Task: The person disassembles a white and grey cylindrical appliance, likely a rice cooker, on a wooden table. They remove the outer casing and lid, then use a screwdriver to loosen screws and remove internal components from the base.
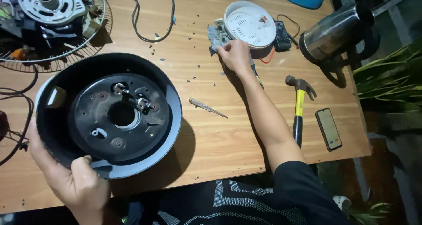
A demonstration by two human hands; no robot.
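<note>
While our left hand (77, 181) grips the opened cooker base (110, 115), right hand (235, 55) pinches a grey part (216, 36) on the bench (220, 137); reassembly's left, w/ screws (193, 69) loose.

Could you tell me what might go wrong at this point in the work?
1. The left hand grips only the near rim of the tilted round housing, so it could slip.
2. Small screws lie loose around the right hand; a sweep could scatter them.
3. The kettle lies near the table's far corner and might roll off.
</note>
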